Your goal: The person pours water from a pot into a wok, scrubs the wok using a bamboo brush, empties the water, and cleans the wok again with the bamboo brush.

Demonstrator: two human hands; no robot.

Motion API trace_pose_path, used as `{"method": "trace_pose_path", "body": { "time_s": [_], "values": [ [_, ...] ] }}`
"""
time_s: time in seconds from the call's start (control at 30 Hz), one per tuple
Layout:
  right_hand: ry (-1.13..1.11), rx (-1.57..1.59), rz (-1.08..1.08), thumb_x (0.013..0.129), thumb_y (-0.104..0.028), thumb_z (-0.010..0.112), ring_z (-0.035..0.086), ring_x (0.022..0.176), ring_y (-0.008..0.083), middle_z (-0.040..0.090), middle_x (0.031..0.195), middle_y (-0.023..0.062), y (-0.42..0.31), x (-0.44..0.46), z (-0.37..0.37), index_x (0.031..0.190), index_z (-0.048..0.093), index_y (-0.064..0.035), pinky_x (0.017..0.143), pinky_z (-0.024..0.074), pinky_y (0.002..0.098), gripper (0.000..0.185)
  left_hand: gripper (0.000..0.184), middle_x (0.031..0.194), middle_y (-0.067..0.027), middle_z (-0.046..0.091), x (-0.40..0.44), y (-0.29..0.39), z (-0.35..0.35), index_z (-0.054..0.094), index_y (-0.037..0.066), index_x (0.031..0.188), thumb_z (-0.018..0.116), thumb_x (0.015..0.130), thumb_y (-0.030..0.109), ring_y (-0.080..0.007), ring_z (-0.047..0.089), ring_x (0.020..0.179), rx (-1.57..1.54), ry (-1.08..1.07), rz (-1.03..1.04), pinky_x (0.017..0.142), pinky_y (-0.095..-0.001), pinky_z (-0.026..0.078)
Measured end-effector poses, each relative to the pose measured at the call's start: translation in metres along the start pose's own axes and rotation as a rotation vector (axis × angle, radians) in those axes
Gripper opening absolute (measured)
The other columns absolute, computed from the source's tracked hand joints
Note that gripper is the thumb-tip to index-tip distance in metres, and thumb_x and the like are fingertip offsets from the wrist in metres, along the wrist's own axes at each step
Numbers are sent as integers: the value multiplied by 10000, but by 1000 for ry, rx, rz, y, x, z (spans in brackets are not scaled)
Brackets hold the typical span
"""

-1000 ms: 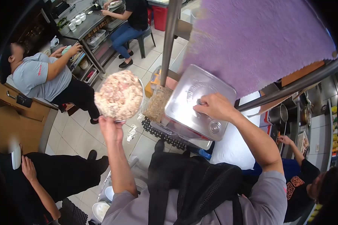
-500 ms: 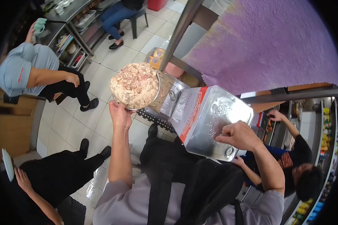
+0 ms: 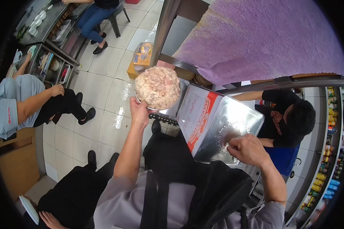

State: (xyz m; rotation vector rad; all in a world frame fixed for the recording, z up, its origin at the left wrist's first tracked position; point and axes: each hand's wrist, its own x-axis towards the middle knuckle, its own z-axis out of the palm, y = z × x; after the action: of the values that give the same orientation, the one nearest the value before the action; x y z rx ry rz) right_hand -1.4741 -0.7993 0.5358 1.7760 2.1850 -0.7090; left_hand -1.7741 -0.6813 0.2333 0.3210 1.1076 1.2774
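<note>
My left hand [image 3: 140, 111] grips the near rim of a round bowl heaped with a pale pinkish, chunky mixture [image 3: 157, 87]. Most of the bowl is hidden under the heap. To its right stands a large square metal tin [image 3: 239, 118] with a red and white printed label on its side. The fingers of my right hand [image 3: 245, 148] are closed on a small ring or handle on the tin's shiny top. The bowl is close to the tin's far left side, beside a metal lid or tray.
A purple towel [image 3: 263, 42] hangs over a metal rack [image 3: 164, 30]. A co-worker in black [image 3: 284, 118] is just beyond the tin. Others stand or sit at the left, near a steel counter [image 3: 46, 23]. Yellow packs [image 3: 142, 57] lie by the rack; bottle shelves [image 3: 325, 152] line the right.
The bowl in my left hand and the tin under my right hand have both moved right in view. The tin is tilted differently, showing its label. The co-worker in black has leaned in behind it.
</note>
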Motion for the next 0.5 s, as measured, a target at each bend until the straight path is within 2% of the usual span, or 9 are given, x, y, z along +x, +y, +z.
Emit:
{"method": "trace_pose_path", "body": {
  "time_s": [0.07,0.2,0.27,0.33,0.37,0.47,0.5],
  "values": [
    [41,19,-25,863,-184,697,654,642,381,612,624,176,-2,-7,-3,711,643,-19,608,492,473,230,268,1085,-174,596,4,-9,1,325,101,1065,551,955,7,-285,721,834,50,-43,-45,497,-375,638],
    [-38,84,181,853,-164,668,665,675,408,636,644,186,-30,-15,-34,719,636,-29,652,531,493,193,251,1083,-160,599,6,-19,1,346,91,1085,534,950,-9,-271,717,823,102,-91,-121,500,-368,639],
    [-32,84,231,848,-164,670,676,678,404,647,655,192,-24,-13,-35,755,682,-29,659,538,489,165,257,1072,-161,619,16,-32,8,356,85,1096,545,947,-8,-269,725,799,125,-83,-119,502,-374,640],
    [-8,111,247,848,-169,674,682,681,398,653,663,194,-16,-9,-26,781,709,-31,667,542,486,157,260,1110,-168,597,17,-40,21,359,85,1123,516,944,-20,-277,719,837,152,-109,-117,505,-376,640],
    [50,132,233,860,-162,691,661,612,377,632,632,189,-8,-10,-11,750,684,-1,601,511,444,195,264,1116,-166,592,17,-52,20,359,85,1130,512,943,-22,-276,716,843,156,-123,-128,505,-377,640],
    [-20,210,432,867,-177,693,675,633,375,640,652,205,17,-21,18,788,708,1,614,515,444,195,272,1093,-148,571,28,-86,22,364,89,1134,510,935,-26,-272,695,838,188,-117,-163,495,-386,632],
    [34,233,385,871,-190,696,678,645,379,641,667,221,18,-25,28,818,718,4,628,518,446,202,271,1084,-145,566,31,-94,24,364,91,1127,509,931,-28,-269,689,830,189,-114,-171,493,-389,631]
  ]
}}
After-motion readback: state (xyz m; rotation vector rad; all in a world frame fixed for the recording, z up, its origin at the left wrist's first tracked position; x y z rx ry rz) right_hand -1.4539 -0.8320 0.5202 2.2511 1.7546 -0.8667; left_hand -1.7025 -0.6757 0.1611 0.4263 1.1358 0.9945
